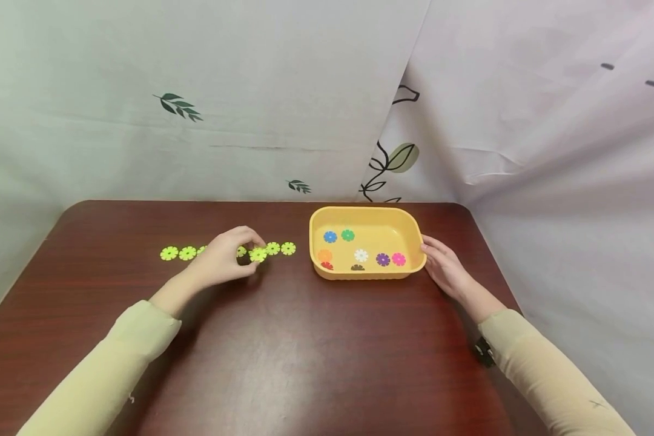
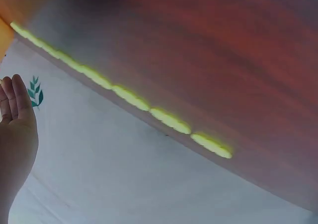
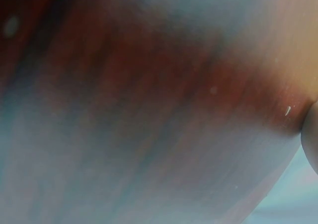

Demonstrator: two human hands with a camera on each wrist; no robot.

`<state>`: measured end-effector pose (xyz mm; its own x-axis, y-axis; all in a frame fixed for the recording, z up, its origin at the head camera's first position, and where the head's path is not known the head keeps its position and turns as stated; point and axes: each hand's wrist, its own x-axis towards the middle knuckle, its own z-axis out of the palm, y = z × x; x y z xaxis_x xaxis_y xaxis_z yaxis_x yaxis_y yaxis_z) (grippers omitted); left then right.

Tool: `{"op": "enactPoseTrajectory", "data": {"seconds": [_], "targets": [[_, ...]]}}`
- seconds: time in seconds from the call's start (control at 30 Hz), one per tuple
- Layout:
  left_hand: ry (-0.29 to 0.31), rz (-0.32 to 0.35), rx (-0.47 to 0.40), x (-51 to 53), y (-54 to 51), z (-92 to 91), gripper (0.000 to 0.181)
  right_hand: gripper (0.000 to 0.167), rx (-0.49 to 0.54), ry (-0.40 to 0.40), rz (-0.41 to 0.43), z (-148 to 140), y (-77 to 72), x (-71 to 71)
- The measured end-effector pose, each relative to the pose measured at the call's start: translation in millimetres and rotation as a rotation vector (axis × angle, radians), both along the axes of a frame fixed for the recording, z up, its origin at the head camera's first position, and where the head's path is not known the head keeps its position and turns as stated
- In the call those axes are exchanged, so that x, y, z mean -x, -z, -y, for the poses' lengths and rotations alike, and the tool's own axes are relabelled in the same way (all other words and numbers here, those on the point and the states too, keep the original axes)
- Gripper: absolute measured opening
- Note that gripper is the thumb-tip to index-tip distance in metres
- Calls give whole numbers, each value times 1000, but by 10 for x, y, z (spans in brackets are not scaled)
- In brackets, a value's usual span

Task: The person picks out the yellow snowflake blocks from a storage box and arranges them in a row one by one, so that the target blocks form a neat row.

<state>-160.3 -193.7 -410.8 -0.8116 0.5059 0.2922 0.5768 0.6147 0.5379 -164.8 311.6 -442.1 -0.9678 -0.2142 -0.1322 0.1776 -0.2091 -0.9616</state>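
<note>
My left hand pinches a yellow-green flower-shaped plastic disc between thumb and fingers. It is held over a row of matching discs on the table, and the hand hides the middle of that row. In the left wrist view the row appears nearly edge-on, with part of the left hand at the left edge. At the right end of a yellow plastic basket, my right hand holds the rim. Only a sliver of the right hand shows in the right wrist view.
Loose discs in several colours lie in the basket, among them a blue disc, a green disc and a purple disc. The brown wooden table ends against a printed white curtain behind.
</note>
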Motion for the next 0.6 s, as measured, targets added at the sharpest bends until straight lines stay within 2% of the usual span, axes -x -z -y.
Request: {"op": "enactPoseTrajectory", "data": {"seconds": [0.17,0.3,0.47,0.6], "targets": [[-4,-4,27,-88,86,170,31,26,-1,-2,-1,0,0,1],[-29,-22,38,-162,154,318,32,27,-19,-1,0,2,-1,3],[-69,-39,62,-244,181,520,32,27,-30,2,1,2,4,12],[-106,-68,58,-281,198,695,32,33,-38,2,1,-1,-5,11]]}}
